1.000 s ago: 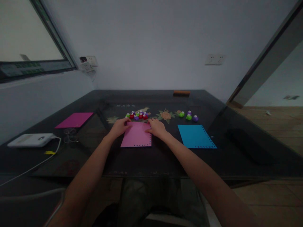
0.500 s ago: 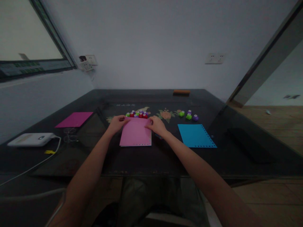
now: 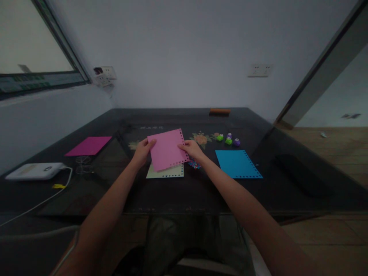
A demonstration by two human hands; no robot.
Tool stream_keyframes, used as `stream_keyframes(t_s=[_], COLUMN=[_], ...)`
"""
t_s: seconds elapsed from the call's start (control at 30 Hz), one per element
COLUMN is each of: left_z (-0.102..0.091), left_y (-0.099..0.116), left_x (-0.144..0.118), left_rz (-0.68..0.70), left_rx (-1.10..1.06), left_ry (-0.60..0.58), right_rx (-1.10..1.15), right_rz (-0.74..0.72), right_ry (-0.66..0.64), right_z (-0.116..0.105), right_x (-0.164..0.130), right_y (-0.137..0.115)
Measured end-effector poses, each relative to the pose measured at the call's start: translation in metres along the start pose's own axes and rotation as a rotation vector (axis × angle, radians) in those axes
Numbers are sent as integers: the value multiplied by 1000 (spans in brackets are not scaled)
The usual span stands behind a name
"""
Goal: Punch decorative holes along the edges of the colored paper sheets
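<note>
Between my two hands a pink sheet (image 3: 166, 149) with punched holes along two edges is held up and tilted. My left hand (image 3: 143, 150) pinches its left edge, thumb on top. On the opposite edge, my right hand (image 3: 193, 149) grips it the same way. Below lies a pale yellow-green sheet (image 3: 169, 172), also punched with holes and partly covered by the pink one. A small pile of red and blue bits (image 3: 194, 164) shows beside my right wrist. The row of toys with eyes behind the sheets is hidden by the raised pink sheet.
To the right lies a blue punched sheet (image 3: 238, 165), with several green and purple toys with eyes (image 3: 229, 140) behind it. A magenta sheet (image 3: 89, 146), a coiled clear cord (image 3: 84, 165) and a white cabled device (image 3: 34, 171) are on the left. An orange-brown bar (image 3: 220, 111) lies near the wall.
The pink sheet has been lifted off the pale sheet and turned anticlockwise, uncovering the pale sheet's front part and the small bits. It now blocks the row of toys.
</note>
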State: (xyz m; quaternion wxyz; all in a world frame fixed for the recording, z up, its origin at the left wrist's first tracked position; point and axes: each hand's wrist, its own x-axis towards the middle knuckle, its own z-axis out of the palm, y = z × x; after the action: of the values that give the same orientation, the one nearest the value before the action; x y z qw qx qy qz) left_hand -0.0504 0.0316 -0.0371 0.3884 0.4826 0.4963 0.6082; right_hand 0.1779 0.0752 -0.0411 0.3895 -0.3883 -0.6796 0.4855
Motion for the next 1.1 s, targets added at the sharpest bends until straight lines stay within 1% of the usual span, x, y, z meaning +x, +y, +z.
stream_keyframes(t_s=[0.07,0.17,0.27,0.43,0.53,0.8,1.0,1.1], left_z=[6,13,16,13,13,19,18,16], left_y=[-4,-9,-11,-15,-15,-2,-5,-6], left_x=[-3,-8,-12,-13,-13,-23,-21,-18], left_rz=[-68,-138,-141,-137,-142,-150,-140,-126], left_rx=[-61,-31,23,131,157,191,222,226], left_ry=[-62,-169,-253,-328,-355,-416,-444,-429], right_rx=[62,129,157,165,155,134,151,127], right_rz=[-28,-62,-73,-89,-104,-136,-118,-152], right_ry=[37,75,98,121,131,143,140,162], right_z=[-4,-10,-14,-16,-16,-15,-15,-16], right_x=[4,8,8,6,5,7,8,9], right_y=[3,6,6,-1,-3,0,1,1])
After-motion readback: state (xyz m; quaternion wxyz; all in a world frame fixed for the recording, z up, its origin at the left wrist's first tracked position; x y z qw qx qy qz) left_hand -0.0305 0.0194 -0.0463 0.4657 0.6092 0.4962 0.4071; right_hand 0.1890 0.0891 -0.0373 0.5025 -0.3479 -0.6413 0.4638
